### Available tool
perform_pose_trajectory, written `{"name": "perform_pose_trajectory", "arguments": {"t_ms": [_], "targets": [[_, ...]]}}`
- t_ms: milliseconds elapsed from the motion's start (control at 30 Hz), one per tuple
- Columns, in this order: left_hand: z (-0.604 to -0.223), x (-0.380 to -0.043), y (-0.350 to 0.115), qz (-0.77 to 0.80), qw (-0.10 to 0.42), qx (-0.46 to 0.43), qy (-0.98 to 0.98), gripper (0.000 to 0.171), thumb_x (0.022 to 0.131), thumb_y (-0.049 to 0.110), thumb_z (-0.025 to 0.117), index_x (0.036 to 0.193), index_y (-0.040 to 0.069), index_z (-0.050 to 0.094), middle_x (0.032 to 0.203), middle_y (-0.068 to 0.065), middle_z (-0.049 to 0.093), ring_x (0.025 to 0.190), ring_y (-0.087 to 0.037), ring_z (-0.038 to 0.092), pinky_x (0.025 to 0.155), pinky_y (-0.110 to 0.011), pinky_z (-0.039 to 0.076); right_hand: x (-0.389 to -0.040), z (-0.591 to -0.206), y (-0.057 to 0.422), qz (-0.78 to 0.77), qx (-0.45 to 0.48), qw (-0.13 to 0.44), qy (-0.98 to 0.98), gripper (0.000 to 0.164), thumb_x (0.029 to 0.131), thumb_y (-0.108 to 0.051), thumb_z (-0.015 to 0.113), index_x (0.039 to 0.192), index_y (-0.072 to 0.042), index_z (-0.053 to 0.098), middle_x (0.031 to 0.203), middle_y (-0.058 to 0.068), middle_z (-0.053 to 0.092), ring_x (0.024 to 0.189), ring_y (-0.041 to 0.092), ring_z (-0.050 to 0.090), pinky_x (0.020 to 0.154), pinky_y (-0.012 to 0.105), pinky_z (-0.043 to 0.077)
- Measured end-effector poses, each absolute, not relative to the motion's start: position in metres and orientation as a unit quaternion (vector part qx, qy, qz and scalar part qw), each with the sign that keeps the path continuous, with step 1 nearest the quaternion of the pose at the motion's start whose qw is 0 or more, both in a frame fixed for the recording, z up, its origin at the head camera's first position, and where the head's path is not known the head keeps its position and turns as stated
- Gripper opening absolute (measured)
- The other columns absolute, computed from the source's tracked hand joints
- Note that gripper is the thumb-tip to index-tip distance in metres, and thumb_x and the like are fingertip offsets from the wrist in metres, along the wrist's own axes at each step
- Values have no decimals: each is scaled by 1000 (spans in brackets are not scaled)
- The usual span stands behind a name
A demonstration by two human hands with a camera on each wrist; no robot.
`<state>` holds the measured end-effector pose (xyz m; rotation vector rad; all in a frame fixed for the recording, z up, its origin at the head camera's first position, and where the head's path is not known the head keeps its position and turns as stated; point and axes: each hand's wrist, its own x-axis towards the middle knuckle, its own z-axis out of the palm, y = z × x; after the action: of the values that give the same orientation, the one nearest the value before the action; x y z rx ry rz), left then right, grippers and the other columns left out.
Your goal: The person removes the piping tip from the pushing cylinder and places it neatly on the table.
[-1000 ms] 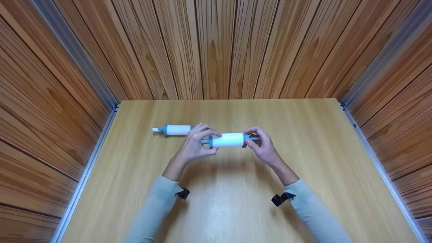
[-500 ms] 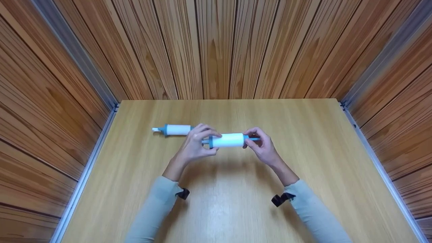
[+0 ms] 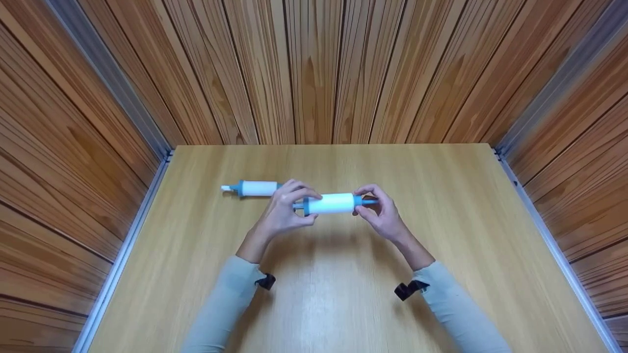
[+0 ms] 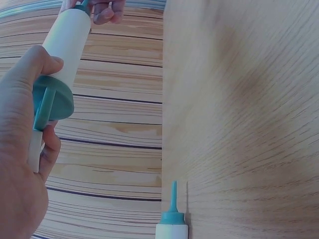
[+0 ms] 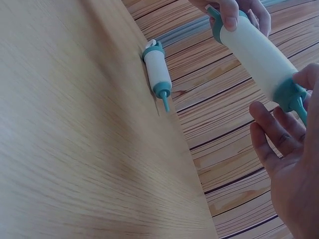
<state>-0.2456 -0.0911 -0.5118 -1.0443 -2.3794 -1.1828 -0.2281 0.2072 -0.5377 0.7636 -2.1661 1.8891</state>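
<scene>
A white nozzle bottle (image 3: pixel 333 203) with teal end caps and a thin teal nozzle lies level between both hands, above the table. My left hand (image 3: pixel 287 208) grips its left end, thumb on one side and fingers on the other, just by the wide teal flange (image 4: pixel 57 99). A teal strap and a white piece stick out from that flange toward the palm. At the nozzle end, my right hand (image 3: pixel 382 211) pinches the teal collar (image 5: pixel 286 93) between thumb and fingers. In the right wrist view, several right fingers spread below the collar.
Behind the left hand, a second bottle of the same kind (image 3: pixel 259 188) lies on the wooden table (image 3: pixel 314 304), partly hidden by that hand. Its nozzle shows in both wrist views. Wood-plank walls (image 3: pixel 314 73) and metal edge rails (image 3: pixel 122 250) enclose the table.
The right thumb and fingers have shifted slightly around the collar, and more of its teal shows. The left hand and both bottles stay in place.
</scene>
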Motion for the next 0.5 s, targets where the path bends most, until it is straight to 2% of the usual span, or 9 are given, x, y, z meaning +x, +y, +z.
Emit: {"name": "perform_pose_trajectory", "arguments": {"t_ms": [233, 500], "targets": [[-513, -245, -91, -412, 143, -359, -825, 32, 88, 17, 92, 118, 10, 83, 122, -13, 80, 119, -35, 70, 102, -52, 62, -228, -536, 206, 625, 232, 78, -741, 22, 108, 7, 62, 129, 14, 62, 115, -4, 68, 88, 9, 71, 81, 22, 64], [-513, -246, -92, -409, 144, -364, -824, 33, 88, 18, 93, 119, 10, 83, 123, -13, 80, 119, -35, 70, 103, -53, 61, -226, -534, 206, 623, 227, 70, -745, 20, 108, 7, 62, 127, 14, 63, 112, -1, 68, 87, 10, 71, 79, 23, 63]]}}
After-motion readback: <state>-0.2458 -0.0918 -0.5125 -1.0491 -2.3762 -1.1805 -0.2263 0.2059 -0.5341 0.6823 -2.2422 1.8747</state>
